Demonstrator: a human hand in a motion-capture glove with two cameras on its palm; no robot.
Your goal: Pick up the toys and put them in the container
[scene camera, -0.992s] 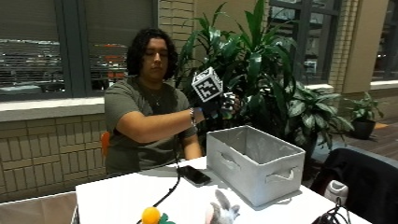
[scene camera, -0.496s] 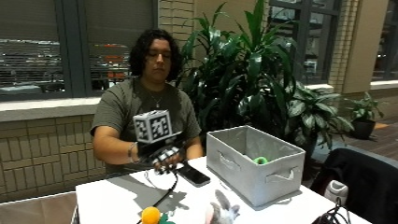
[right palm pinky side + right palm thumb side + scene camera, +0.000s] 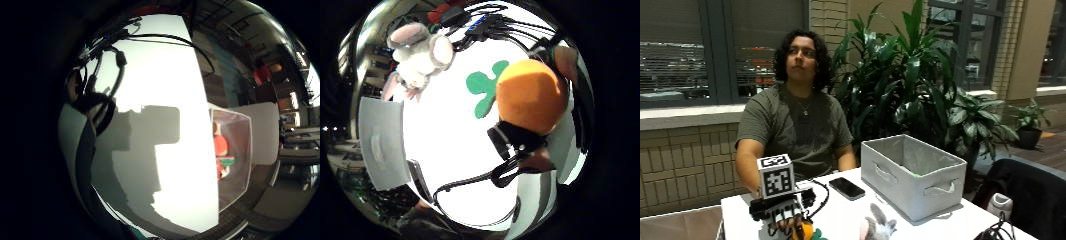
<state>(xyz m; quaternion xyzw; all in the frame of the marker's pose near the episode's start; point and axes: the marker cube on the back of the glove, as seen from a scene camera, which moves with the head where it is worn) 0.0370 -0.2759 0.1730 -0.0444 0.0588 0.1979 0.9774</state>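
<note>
My gloved right hand (image 3: 782, 216) is down at the near edge of the white table (image 3: 840, 210), on an orange ball-shaped toy (image 3: 804, 232) with green felt leaves (image 3: 485, 90). The toy (image 3: 532, 95) fills the thumb side palm view, with my fingers curled on both sides of it. A grey-and-pink plush bunny (image 3: 876, 227) lies on the table just right of the hand. The grey fabric container (image 3: 916, 175) stands at the table's right. A red and green toy (image 3: 221, 152) lies inside it.
A black phone (image 3: 846, 187) lies between the hand and the container. Black cables (image 3: 470, 182) trail across the table by the hand. A dark chair back (image 3: 1033, 195) stands at the right, and large potted plants (image 3: 906, 85) stand behind the container.
The hand swung from above the container, where a green toy had appeared in the container by 0.5 s ago, down and left to the table's near edge, onto the orange toy.
</note>
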